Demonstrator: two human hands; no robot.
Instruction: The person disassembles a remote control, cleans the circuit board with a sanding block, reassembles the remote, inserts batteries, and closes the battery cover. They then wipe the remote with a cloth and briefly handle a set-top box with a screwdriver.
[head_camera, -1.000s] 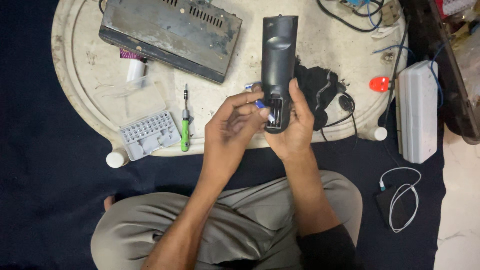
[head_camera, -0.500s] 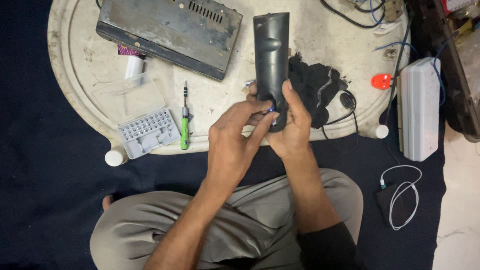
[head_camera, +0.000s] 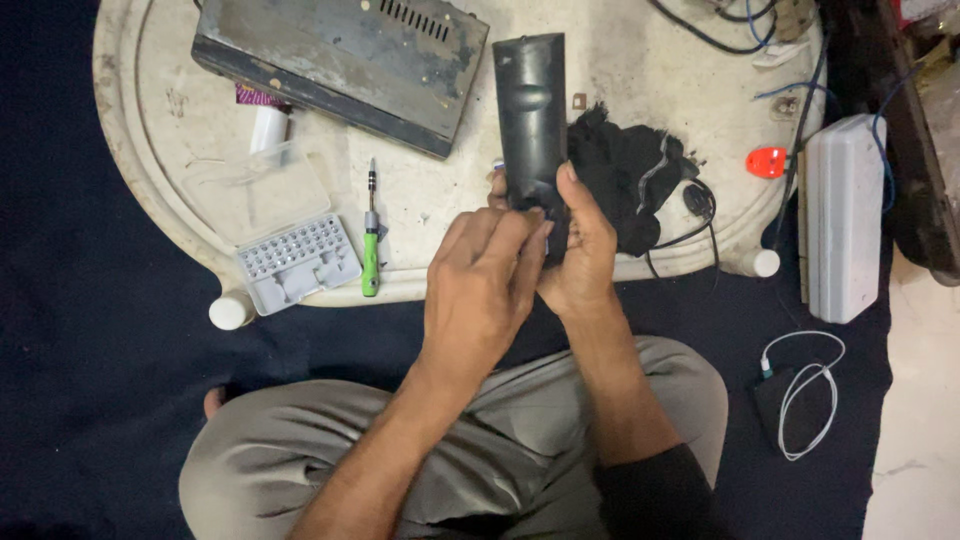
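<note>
From the head camera, the long black plastic remote-control body (head_camera: 532, 110) stands lengthwise above the low cream-coloured round table (head_camera: 160, 150), its lower end held between both hands. The right hand (head_camera: 585, 250) wraps that lower end from the right side, thumb lying up along the casing's edge, fingers closed round it. The left hand (head_camera: 480, 290) covers the bottom end from the front, its fingertips bent onto the casing beside the right thumb (whether they pinch anything small there cannot be told). The remote's bottom end is hidden behind the left hand.

Just right of the remote lies a crumpled black cloth (head_camera: 625, 175); to the left a green-handled screwdriver (head_camera: 371, 235) and a grey plastic bit case (head_camera: 297, 263). A battered grey metal box (head_camera: 340, 55) is cut off at the top edge.
</note>
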